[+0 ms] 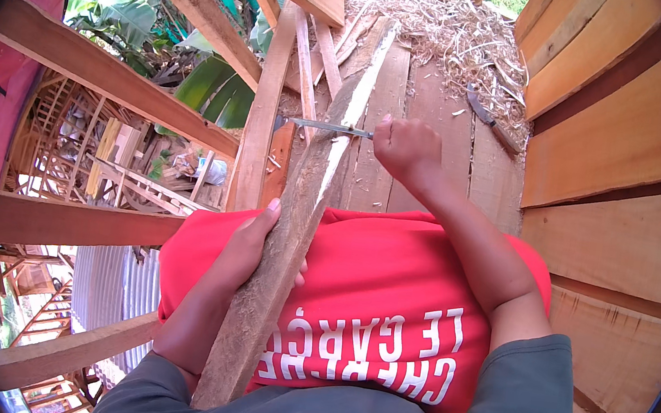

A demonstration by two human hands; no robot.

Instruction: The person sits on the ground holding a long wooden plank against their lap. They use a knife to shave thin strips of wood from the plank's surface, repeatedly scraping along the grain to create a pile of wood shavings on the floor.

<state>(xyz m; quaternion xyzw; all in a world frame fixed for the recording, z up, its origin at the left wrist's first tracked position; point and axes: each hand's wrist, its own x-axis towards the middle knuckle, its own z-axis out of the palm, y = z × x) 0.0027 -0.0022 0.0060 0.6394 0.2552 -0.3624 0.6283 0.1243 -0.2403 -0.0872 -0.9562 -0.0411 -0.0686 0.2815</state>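
A long, rough wooden beam [272,282] slants from my body across my lap towards the far side. Pale, freshly cut wood shows along the right edge of its far half. My left hand [250,244] is wrapped round the beam's near half, thumb on the left side and fingertips showing on the right. In my closed right hand [408,148] is a knife, its handle mostly hidden by the fingers. The narrow metal blade [324,126] lies crosswise over the beam at the cut strip, and its tip reaches past the left side.
A second, curved knife [494,121] with a wooden handle lies on the plank floor [418,93]. Curly wood shavings [460,24] cover the far end. Board walling [620,135] rises on the right. Open timber framing [114,85] stands on the left, and red cloth [366,252] covers my lap.
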